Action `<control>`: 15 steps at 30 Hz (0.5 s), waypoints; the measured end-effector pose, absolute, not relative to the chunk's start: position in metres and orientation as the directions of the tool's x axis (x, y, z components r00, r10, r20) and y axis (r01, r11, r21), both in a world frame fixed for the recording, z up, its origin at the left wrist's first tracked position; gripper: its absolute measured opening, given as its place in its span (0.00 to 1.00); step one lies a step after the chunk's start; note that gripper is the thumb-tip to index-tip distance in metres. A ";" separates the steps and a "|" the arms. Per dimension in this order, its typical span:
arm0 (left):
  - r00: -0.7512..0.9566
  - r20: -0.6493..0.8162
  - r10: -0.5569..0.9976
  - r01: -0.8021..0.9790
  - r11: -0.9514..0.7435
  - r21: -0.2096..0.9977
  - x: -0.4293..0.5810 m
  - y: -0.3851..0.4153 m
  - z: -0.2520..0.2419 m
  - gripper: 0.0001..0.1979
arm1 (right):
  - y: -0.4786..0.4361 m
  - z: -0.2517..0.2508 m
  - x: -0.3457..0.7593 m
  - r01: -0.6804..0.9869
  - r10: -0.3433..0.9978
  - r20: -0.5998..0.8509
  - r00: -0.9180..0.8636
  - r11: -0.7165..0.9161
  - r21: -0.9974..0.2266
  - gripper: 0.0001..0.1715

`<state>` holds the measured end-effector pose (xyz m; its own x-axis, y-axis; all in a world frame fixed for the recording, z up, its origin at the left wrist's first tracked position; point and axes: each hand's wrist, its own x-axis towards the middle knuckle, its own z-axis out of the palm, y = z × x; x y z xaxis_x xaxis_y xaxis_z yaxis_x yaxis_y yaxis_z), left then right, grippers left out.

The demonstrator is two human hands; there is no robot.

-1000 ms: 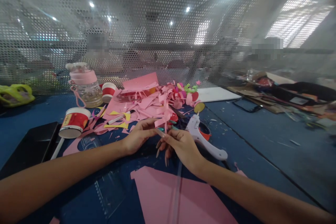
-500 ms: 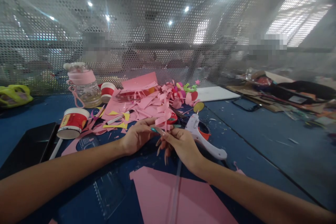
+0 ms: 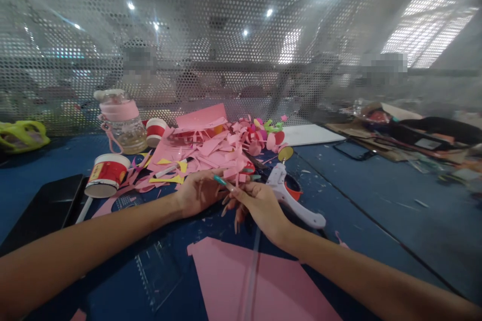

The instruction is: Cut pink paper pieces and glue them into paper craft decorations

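Observation:
My left hand and my right hand meet over the middle of the table. Curled pink paper strips show at the fingertips of both. The right thumb and fingers are pinched at the lower end of the paper. The left hand is closed around its near side, its turquoise-nailed thumb pointing toward the right thumb; its exact grip is partly hidden. Just right of the hands lies a white glue gun. Below them is a large pink paper sheet with a clear stick across it.
Pink paper scraps are heaped behind my hands. To the left stand a drink bottle, a red-and-white paper cup and a black phone-like slab. A clear ruler lies in front. A white board is at the back.
My left thumb has lifted and shifted slightly left, away from the right thumb. The pink paper has turned a little at the fingertips. The view has shifted slightly.

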<state>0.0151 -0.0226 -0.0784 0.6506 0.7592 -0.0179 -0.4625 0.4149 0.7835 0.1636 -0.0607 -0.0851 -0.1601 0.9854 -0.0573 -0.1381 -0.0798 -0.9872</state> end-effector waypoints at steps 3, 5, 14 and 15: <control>0.613 -0.046 0.788 -0.483 0.421 0.768 0.015 -0.020 -0.079 0.04 | -0.058 -0.084 0.162 -0.106 0.987 -0.060 -0.151 -0.076 -0.991 0.22; 0.571 -0.005 0.821 -0.492 0.347 0.799 0.016 -0.019 -0.079 0.09 | -0.055 -0.083 0.159 -0.089 0.990 -0.055 -0.127 -0.067 -0.994 0.22; 0.248 0.081 0.965 -0.638 0.100 0.763 0.021 -0.017 -0.081 0.23 | -0.029 -0.066 0.145 -0.037 0.997 0.066 -0.047 0.064 -0.997 0.19; 0.249 0.090 0.964 -0.644 0.095 0.759 0.021 -0.017 -0.081 0.24 | -0.027 -0.065 0.145 -0.031 0.996 0.080 -0.046 0.079 -0.996 0.19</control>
